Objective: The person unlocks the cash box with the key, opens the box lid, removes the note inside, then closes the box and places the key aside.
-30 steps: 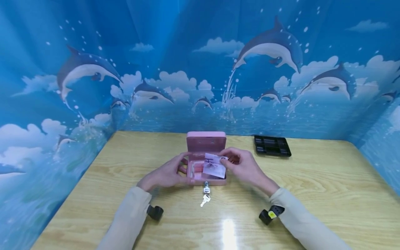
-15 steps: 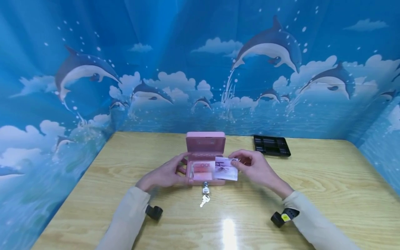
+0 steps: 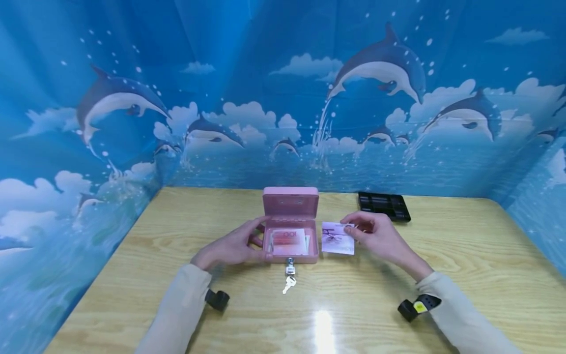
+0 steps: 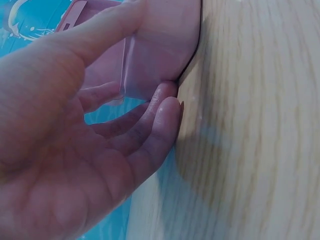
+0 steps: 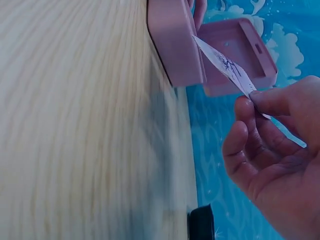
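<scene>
A pink cash box (image 3: 313,245) stands on the table with its lid raised. My left hand (image 3: 234,243) holds its left side, thumb at the front corner and index finger by the hinge; in the left wrist view the thumb (image 4: 107,30) crosses the box wall. Inside lie red-and-white banknotes (image 3: 289,241) marked 100. Just right of the box, my right hand (image 3: 376,236) pinches a purple-and-white banknote (image 3: 336,241) between thumb and fingers. The right wrist view shows this note nearly edge-on, above the table. A key in the front lock has a second key (image 3: 289,283) hanging from it.
A black compartment tray (image 3: 384,206) lies behind the right hand, near the table's back edge. A blue curtain (image 3: 247,98) printed with dolphins rises behind and beside the wooden table (image 3: 177,216).
My right hand has drawn the purple banknote rightward, out from over the cash box to beside it, uncovering the red notes. The left hand stays on the box.
</scene>
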A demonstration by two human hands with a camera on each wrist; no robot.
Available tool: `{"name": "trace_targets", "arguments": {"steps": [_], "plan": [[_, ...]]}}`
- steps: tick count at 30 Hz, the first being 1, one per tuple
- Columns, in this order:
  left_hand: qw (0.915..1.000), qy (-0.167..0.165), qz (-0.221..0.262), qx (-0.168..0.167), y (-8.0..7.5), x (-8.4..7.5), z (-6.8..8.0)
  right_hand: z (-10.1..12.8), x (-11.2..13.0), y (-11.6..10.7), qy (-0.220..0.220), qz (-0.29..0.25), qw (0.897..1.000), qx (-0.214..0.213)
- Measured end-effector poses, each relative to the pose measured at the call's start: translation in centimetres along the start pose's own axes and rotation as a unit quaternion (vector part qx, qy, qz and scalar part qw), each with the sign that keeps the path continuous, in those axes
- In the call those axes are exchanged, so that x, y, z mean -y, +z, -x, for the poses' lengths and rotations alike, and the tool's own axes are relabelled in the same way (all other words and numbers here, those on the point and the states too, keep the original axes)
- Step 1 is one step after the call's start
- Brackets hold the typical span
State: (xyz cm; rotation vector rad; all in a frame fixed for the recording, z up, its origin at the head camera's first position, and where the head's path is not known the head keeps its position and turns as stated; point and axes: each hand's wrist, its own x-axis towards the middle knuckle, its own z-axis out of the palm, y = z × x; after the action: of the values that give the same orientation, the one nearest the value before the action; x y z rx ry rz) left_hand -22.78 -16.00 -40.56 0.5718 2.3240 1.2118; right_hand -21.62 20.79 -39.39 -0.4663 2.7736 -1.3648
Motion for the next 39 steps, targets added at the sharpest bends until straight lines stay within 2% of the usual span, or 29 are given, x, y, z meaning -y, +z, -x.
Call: {"name": "trace_targets", "arguments": {"steps": [6,14,17,21,24,29,36,39], "plan": [[1.0,-0.009,0.001,-0.002,0.0,-0.3,-0.1,-0.5,-1.1,-0.3,-0.004,0.017,1.0,-0.001],[0.9988,-0.032,-0.034,-0.013,0.0,-0.8,-0.3,-1.9,-2.2,-0.1,-0.046,0.086,0.995,0.0],[0.9985,-0.035,-0.04,-0.017,0.0,-0.9,-0.4,-2.5,-2.5,0.1,-0.082,0.123,0.989,0.004],[0.9986,-0.032,-0.039,-0.017,0.1,-0.8,-0.5,-3.4,-2.8,0.5,-0.131,0.174,0.976,0.012],[0.9987,-0.026,-0.04,-0.015,0.1,-0.7,-0.5,-3.8,-2.9,0.7,-0.144,0.205,0.968,0.013],[0.999,-0.015,-0.04,-0.01,0.0,-0.8,-0.5,-4.2,-2.9,0.8,-0.13,0.241,0.961,0.025],[0.9994,-0.015,-0.032,-0.008,0.0,-0.8,-0.4,-4.4,-2.5,1.0,-0.079,0.268,0.958,0.062],[0.9995,-0.016,-0.027,-0.006,0.0,-0.8,-0.3,-4.5,-2.3,1.1,-0.073,0.282,0.954,0.066]]}}
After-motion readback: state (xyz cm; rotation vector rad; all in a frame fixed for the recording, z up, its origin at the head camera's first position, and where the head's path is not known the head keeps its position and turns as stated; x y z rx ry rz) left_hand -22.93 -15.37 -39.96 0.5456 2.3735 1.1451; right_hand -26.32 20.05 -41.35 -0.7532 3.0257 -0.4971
